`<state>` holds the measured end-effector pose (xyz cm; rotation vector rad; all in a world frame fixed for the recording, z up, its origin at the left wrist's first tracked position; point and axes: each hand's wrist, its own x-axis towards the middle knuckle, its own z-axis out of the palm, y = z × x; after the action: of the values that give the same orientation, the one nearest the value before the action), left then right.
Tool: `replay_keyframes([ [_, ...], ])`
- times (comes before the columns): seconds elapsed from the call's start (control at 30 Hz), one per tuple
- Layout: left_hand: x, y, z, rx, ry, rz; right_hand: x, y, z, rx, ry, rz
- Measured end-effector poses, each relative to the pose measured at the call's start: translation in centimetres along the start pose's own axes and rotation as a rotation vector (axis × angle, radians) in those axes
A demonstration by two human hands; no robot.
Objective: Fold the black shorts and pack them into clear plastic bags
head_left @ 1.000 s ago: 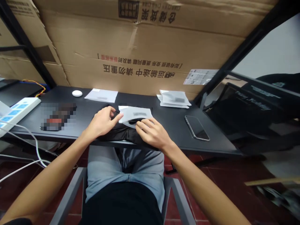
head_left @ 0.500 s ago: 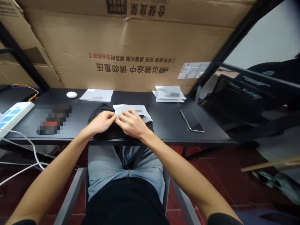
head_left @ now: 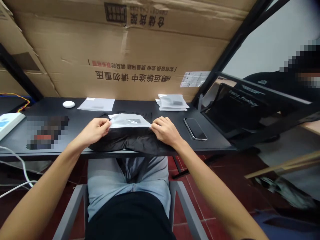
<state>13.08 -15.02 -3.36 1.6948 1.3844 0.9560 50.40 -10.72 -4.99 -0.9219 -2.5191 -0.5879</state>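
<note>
A translucent white pouch [head_left: 130, 121] is stretched between my two hands, with a small grey patch showing on it. My left hand [head_left: 98, 129] pinches its left end, fingers curled. At the opposite end, my right hand [head_left: 166, 130] grips the right corner, fingers bent together. Beneath the pouch, dark crumpled fabric or plastic [head_left: 127, 141] lies at the table's front edge and partly hangs over it.
The black table [head_left: 77, 125] carries a white oval object [head_left: 68, 104], a flat white pouch [head_left: 97, 104], stacked pouches [head_left: 172, 102] and a phone [head_left: 195, 129]. A power strip [head_left: 10, 123] lies at left. Cardboard [head_left: 140, 46] stands behind. A person [head_left: 267, 80] is at right.
My hands have moved apart from the pouch's left side. My right hand has shifted right to its other corner, and the pouch now spans between them. The view has shifted slightly.
</note>
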Motion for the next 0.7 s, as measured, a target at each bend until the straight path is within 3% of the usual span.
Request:
replay_keyframes([
  [0.13,-0.1,0.9,1.5,-0.09,-0.027,0.017,0.0,0.0,0.0,0.098,0.018,0.073],
  [0.27,0.6,2.1,3.4,-0.144,-0.036,0.049,2.7,-2.3,0.7,0.206,0.012,0.012],
  [0.4,1.2,2.3,3.8,-0.052,0.034,0.094,5.1,-2.9,1.6,0.268,-0.061,0.062],
  [0.53,0.9,0.5,3.9,0.387,0.039,0.243,5.5,0.7,0.8,0.394,0.051,0.233],
  [0.6,0.5,-0.6,4.4,0.606,0.032,0.269,5.4,4.0,-0.3,0.423,0.164,0.352],
  [0.7,0.0,-1.9,5.2,0.805,0.017,0.189,5.6,10.0,-2.0,0.352,0.3,0.488],
])
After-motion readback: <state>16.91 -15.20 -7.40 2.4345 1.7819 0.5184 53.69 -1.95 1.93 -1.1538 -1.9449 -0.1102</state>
